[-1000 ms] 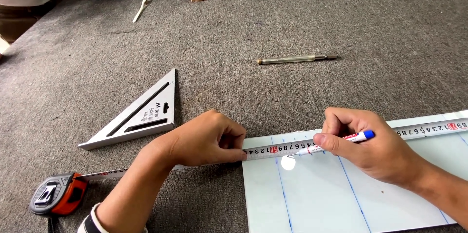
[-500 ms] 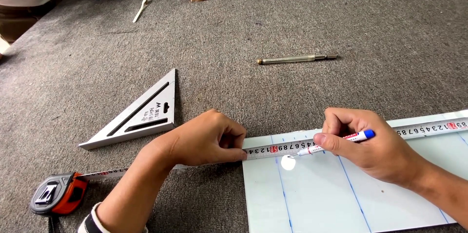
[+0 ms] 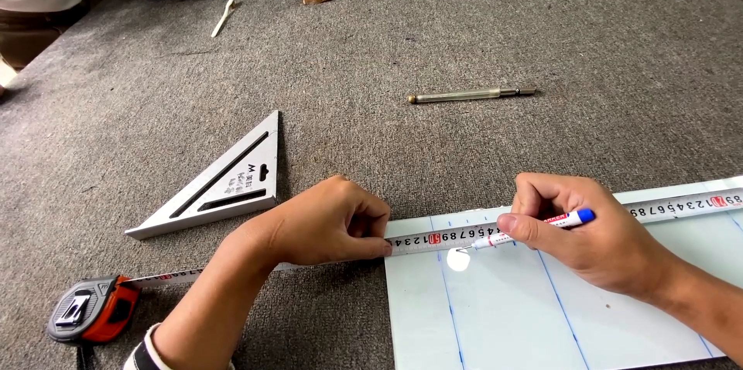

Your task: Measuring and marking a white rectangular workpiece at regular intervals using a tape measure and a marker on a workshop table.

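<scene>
Bright, even daylight falls from above, casting only soft, short shadows under the left hand [image 3: 329,223]. One small round glare spot sits on the glass sheet [image 3: 604,316] just right of that hand. Focus is sharp throughout, without motion blur.

Single head view, looking steeply down, close over carpeted worktop [image 3: 464,45].

Grey carpet [image 3: 464,37]; blue-lined glass sheet [image 3: 511,316]; orange-black tape measure [image 3: 93,310].
</scene>
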